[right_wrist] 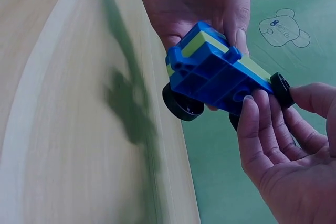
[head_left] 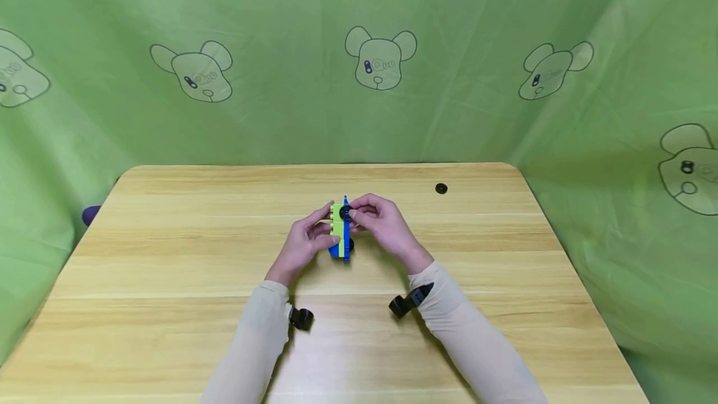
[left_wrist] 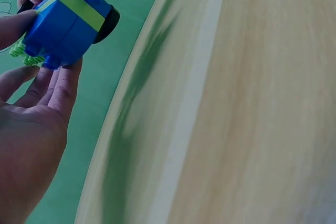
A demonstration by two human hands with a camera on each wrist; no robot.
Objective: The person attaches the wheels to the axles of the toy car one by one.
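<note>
Presently, left hand grips toy car, right hand pinches wheel at its twelve o'clock; pressure should be square.

Pale-sleeved left forearm and right forearm reaching forward and converging, both hands raised near each other, left hand gripping between thumb and fingers, right hand pinching, its thumb set opposite bent fingers.
</note>
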